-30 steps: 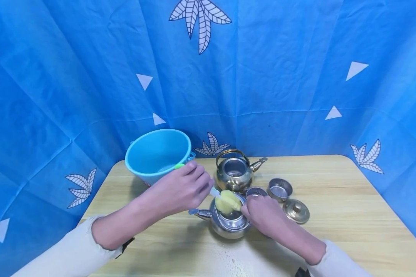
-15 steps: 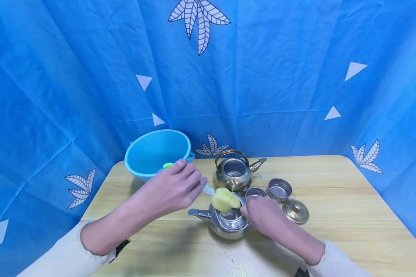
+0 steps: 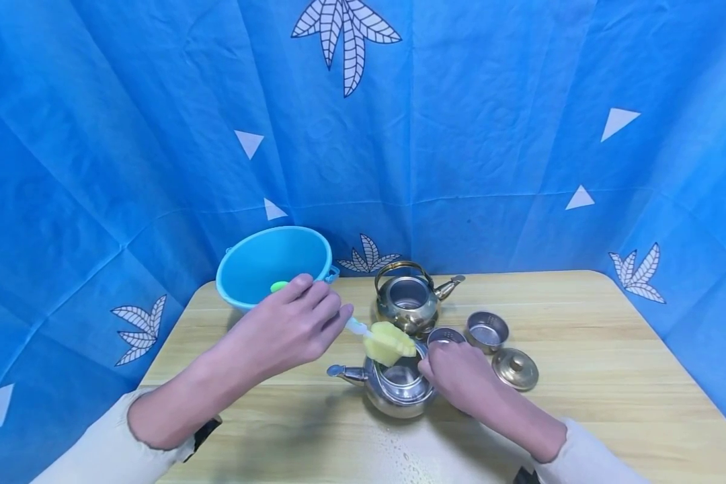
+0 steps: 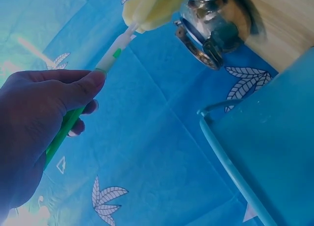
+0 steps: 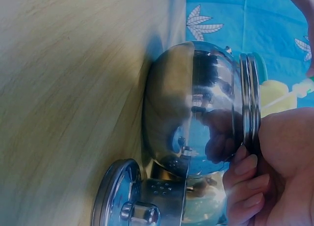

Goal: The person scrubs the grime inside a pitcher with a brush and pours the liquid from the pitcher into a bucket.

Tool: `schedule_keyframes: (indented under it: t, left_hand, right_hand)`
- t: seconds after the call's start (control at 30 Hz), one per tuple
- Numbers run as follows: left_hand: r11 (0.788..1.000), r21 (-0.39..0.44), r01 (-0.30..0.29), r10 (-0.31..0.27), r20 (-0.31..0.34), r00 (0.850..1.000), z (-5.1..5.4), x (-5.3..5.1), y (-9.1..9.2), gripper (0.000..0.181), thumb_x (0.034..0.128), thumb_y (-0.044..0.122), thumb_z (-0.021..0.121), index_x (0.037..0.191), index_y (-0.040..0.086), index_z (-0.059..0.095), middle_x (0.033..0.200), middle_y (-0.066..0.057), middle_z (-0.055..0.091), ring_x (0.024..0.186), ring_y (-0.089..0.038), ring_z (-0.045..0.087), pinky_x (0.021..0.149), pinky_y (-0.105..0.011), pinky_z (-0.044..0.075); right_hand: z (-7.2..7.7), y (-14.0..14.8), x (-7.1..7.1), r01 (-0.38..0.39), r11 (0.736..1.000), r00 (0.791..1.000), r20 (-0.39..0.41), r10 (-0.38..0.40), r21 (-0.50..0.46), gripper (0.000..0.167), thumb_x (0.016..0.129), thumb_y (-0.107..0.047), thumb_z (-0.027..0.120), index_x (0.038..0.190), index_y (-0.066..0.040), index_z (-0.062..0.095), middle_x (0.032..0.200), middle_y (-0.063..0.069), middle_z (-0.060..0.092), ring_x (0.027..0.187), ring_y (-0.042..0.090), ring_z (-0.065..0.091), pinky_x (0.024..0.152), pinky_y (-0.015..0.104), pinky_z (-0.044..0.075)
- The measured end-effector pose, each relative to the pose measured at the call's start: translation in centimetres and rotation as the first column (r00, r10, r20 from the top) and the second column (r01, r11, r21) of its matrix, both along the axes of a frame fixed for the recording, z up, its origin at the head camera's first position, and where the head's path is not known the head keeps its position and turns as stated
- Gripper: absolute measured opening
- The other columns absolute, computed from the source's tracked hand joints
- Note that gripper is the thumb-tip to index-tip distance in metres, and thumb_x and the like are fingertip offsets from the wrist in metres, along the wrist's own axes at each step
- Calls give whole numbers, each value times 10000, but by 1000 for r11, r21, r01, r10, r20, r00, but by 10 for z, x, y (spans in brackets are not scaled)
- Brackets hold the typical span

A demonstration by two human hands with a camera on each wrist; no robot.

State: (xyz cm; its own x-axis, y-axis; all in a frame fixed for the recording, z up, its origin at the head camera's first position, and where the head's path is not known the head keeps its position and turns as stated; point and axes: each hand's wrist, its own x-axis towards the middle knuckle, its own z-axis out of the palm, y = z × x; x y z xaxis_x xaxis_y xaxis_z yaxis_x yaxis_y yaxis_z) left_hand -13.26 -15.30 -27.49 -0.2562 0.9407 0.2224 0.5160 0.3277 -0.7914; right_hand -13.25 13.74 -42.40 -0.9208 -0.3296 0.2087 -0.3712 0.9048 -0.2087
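My left hand (image 3: 299, 323) pinches the green and white handle of a sponge brush (image 4: 110, 53) between thumb and fingers. The brush's pale yellow sponge head (image 3: 389, 343) is at the mouth of a silver teapot (image 3: 393, 405), over its far left rim. That teapot stands upright with its spout pointing left. My right hand (image 3: 460, 373) holds the teapot at its right side; in the right wrist view the fingers (image 5: 243, 187) curl by the ringed rim. Whether they grip the rim or the handle is hard to see.
A light blue bucket (image 3: 222, 286) stands at the back left. Behind the silver teapot is a golden teapot (image 3: 393, 316) without its lid. Two perforated metal strainers (image 3: 487, 331) and a golden lid (image 3: 516, 368) lie to the right. Water drops (image 3: 407, 457) dot the table front.
My left hand has drawn the brush up and left, raising the sponge from inside the silver teapot to its rim. My right hand has stayed in place on the teapot.
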Motion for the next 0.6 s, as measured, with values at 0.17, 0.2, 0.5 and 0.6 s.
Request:
schedule_keyframes:
  t: [0.17, 0.2, 0.5, 0.6]
  left_hand:
    - [999, 34, 9, -9, -1, 1000, -1, -1, -5, 415, 860, 176, 847, 1252, 129, 719, 1054, -47, 713, 963, -241, 633, 866, -350, 545]
    - [999, 40, 9, -9, 1, 1000, -1, -2, -6, 420, 855, 179, 852, 1250, 129, 719, 1057, -48, 715, 958, -242, 633, 859, -349, 545]
    - [995, 103, -12, 12, 0, 1000, -9, -3, -15, 509, 789, 209, 914, 1253, 148, 715, 1090, -66, 735, 957, -263, 649, 865, -381, 558]
    - [990, 140, -16, 15, 10, 1000, -12, -3, -19, 509, 787, 198, 915, 1252, 155, 712, 1069, -69, 732, 936, -268, 635, 869, -401, 556]
  right_hand:
    - [1, -1, 1, -1, 1000, 1000, -2, 1, -6, 429, 961, -215, 591, 577, -224, 401, 595, -60, 410, 546, 150, 398, 472, 318, 373]
    - [1, -1, 1, -1, 1000, 1000, -1, 1, -5, 430, 962, -217, 591, 576, -224, 402, 595, -61, 410, 546, 150, 398, 472, 318, 376]
    - [0, 0, 0, 12, 1000, 999, 30, -12, -1, 431, 975, -228, 576, 578, -228, 408, 594, -69, 415, 548, 143, 409, 483, 315, 378]
    - [-1, -1, -1, 13, 1000, 999, 30, -13, -2, 429, 975, -229, 574, 578, -228, 410, 597, -70, 418, 549, 144, 410, 484, 319, 380]
